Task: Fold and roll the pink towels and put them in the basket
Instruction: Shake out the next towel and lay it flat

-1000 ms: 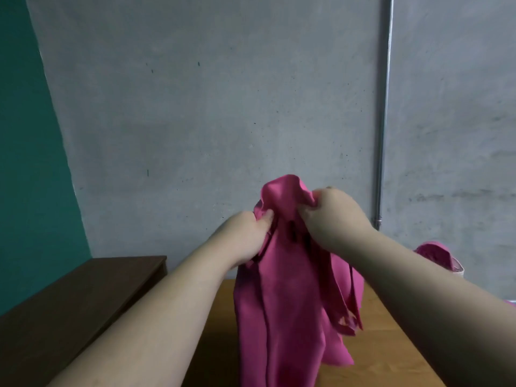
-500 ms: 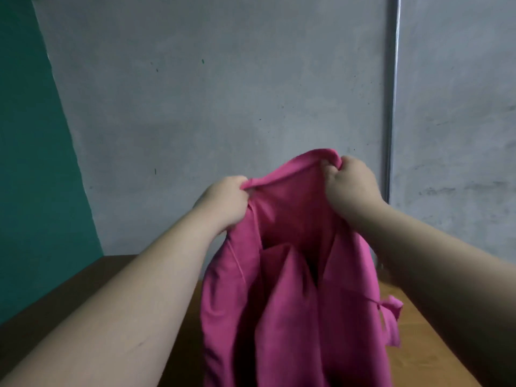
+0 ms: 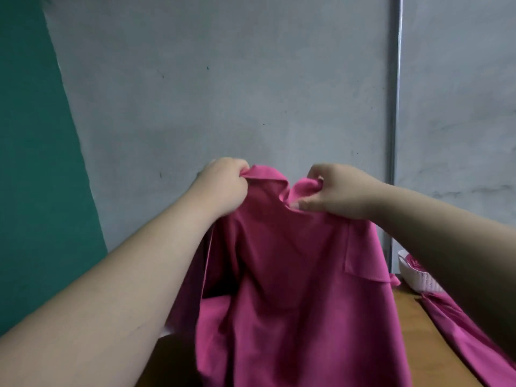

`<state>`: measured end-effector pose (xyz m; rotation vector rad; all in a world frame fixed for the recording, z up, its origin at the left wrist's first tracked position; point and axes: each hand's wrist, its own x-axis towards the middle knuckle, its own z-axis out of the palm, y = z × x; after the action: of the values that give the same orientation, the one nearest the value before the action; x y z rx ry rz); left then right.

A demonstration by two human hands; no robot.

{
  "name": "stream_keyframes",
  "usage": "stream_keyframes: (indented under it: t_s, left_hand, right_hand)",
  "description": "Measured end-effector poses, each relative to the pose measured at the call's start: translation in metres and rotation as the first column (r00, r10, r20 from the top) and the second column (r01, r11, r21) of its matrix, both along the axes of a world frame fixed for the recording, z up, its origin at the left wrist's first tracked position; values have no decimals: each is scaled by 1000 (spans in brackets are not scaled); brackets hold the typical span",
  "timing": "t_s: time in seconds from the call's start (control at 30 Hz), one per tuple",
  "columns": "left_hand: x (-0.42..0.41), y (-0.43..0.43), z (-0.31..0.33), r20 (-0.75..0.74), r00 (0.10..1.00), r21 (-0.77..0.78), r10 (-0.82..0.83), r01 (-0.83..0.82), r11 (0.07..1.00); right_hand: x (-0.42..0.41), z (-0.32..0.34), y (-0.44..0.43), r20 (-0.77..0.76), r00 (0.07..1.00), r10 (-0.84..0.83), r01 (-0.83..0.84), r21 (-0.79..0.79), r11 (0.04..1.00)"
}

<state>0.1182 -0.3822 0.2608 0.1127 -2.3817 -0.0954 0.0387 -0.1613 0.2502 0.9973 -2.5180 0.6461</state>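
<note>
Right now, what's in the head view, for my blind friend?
The left hand and right hand hold a pink towel up by its top edge before a grey wall. A white basket sits at right.

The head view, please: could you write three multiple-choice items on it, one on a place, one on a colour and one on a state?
1. Where is the basket?
A. on the table at the far right
B. on the floor at the left
C. on a chair

2. What colour is the wall at the left edge?
A. yellow
B. teal green
C. red

3. How is the towel held?
A. it lies flat, untouched
B. it is rolled in the basket
C. both hands hold it up by its top edge

Answers:
1 A: the white basket sits on the wood beside the right arm.
2 B: that strip is teal green next to grey.
3 C: the left hand and the right hand each grip the top edge, and the cloth hangs down.
</note>
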Motion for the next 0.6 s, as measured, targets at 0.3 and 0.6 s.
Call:
stream_keyframes:
  t_s: [0.3,0.6]
  left_hand:
    - [22,-21,-22,278,960,-23,-22,29,999]
    - [-3,-44,-90,656,730,241,189,-440,865]
  right_hand:
    - [-10,-5,19,-83,973,-214,228,439,869]
    - [-33,-52,-8,661,736,-147,399,-247,883]
